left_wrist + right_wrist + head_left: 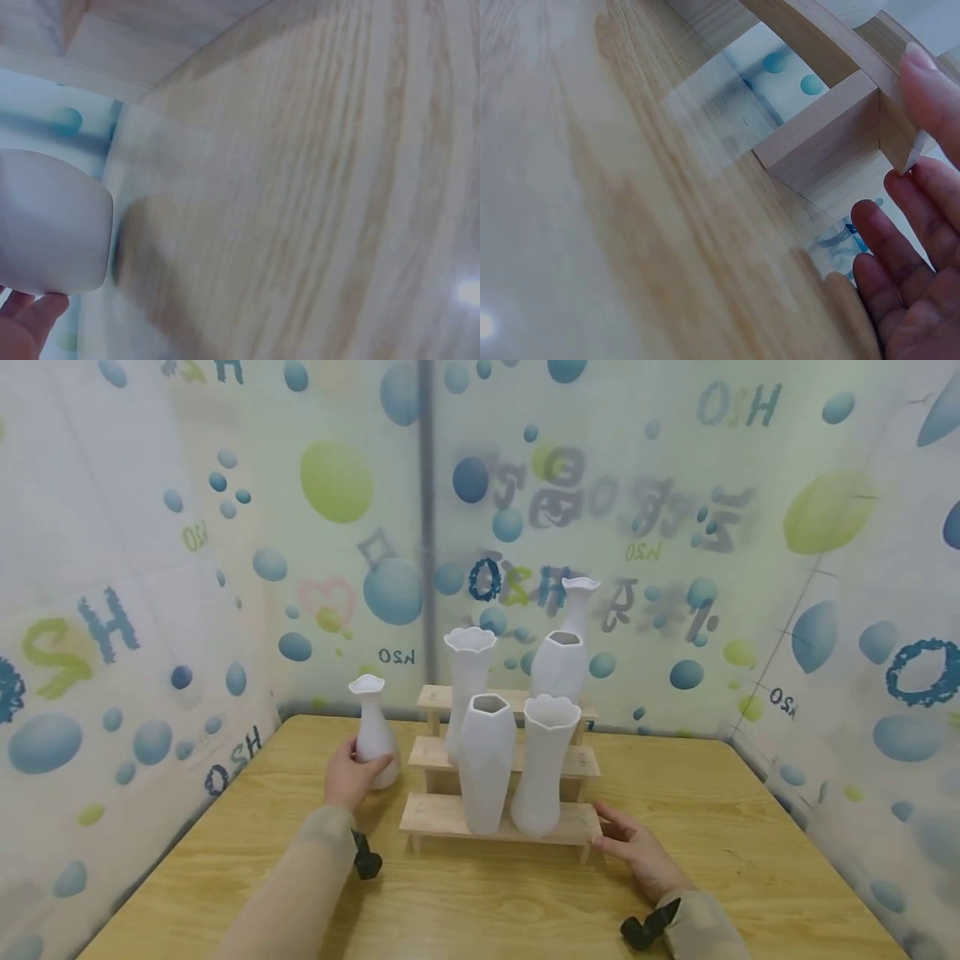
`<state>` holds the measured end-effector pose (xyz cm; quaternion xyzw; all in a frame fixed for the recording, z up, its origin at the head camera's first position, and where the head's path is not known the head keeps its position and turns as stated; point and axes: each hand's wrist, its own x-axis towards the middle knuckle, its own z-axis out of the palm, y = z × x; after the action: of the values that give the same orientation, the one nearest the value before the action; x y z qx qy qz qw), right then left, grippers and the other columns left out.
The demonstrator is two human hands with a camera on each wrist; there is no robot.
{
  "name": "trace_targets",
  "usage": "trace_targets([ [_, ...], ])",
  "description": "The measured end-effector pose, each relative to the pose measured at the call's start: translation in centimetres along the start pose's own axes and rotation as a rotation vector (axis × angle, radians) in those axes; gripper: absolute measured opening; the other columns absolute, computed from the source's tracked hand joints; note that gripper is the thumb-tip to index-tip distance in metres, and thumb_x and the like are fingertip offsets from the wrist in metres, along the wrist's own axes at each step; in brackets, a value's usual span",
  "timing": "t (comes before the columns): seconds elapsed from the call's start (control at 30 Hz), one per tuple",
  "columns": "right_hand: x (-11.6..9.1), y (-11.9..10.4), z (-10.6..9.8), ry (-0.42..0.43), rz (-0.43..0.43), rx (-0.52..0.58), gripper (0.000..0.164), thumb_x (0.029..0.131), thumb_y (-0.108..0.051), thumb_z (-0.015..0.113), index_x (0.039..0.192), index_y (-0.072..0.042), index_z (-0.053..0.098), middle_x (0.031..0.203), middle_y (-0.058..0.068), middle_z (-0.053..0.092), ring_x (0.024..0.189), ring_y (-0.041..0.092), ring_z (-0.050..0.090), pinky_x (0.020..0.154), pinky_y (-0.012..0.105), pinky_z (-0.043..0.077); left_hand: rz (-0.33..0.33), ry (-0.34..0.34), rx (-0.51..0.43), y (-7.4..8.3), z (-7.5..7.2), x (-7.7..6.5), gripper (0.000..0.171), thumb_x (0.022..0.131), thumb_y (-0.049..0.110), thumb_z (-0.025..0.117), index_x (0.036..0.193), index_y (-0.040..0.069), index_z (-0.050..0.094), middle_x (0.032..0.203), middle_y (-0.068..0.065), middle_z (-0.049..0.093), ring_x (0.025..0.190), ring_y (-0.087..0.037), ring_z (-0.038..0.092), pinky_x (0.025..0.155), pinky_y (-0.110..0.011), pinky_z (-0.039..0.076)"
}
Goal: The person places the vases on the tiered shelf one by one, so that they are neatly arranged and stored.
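Observation:
My left hand [352, 778] grips a small white vase [375, 735] with a wavy rim, left of a three-step wooden stand [427, 807]. In the left wrist view this vase's base [56, 225] is close to the table; whether it touches is unclear. My right hand [633, 852] holds the right end of the stand's lowest step between thumb and fingers, as the right wrist view shows at the board's end [896, 127]. On the lowest step stand a faceted white vase [486, 768] and a scallop-rimmed white vase [546, 768].
Higher on the stand are a tall scalloped vase [467, 685], another faceted vase [558, 668] and a slender vase [578, 606] partly hidden behind it. The wooden table [465, 902] is enclosed by patterned curtains [337, 568] at the back and both sides.

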<state>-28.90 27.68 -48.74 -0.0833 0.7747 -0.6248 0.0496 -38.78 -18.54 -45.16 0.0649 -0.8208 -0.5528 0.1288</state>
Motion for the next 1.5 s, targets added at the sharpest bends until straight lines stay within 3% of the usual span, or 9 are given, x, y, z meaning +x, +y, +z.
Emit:
trace_targets([
  [0.23,0.2,0.1,0.0,0.019,0.0,0.008,0.067,0.09,-0.014,0.068,0.147,0.0,0.036,0.131,0.025,0.054,0.116,0.024,0.052,0.099,0.039,0.034,-0.027,-0.027,-0.021,1.1,-1.5,-0.3,0.081,0.082,0.038,0.076,0.144,0.003,0.037,0.136,-0.021,0.046,0.123,-0.036,0.046,0.1,-0.053,0.041],
  [0.6,0.2,-0.2,-0.3,0.042,0.02,0.007,0.066,0.09,-0.014,0.067,0.147,-0.002,0.036,0.132,0.023,0.053,0.118,0.025,0.05,0.1,0.041,0.033,0.014,-0.096,-0.039,4.4,-3.5,-0.3,0.086,0.083,0.04,0.075,0.146,0.0,0.032,0.144,-0.022,0.04,0.127,-0.038,0.043,0.101,-0.054,0.04],
  [1.0,0.1,-0.1,0.0,0.047,0.027,0.013,0.066,0.09,-0.015,0.068,0.147,-0.001,0.036,0.134,0.025,0.052,0.122,0.03,0.048,0.104,0.051,0.028,0.049,-0.121,-0.051,7.4,-4.7,0.4,0.086,0.082,0.042,0.075,0.145,0.001,0.034,0.14,-0.02,0.044,0.124,-0.036,0.046,0.101,-0.052,0.041],
  [1.5,0.0,-0.2,0.3,0.041,0.025,-0.003,0.067,0.09,-0.016,0.068,0.146,0.001,0.035,0.135,0.026,0.051,0.121,0.028,0.049,0.105,0.052,0.026,0.071,-0.166,-0.033,12.5,-5.3,0.5,0.084,0.082,0.043,0.074,0.146,0.006,0.034,0.143,-0.016,0.044,0.125,-0.035,0.046,0.101,-0.054,0.039],
])
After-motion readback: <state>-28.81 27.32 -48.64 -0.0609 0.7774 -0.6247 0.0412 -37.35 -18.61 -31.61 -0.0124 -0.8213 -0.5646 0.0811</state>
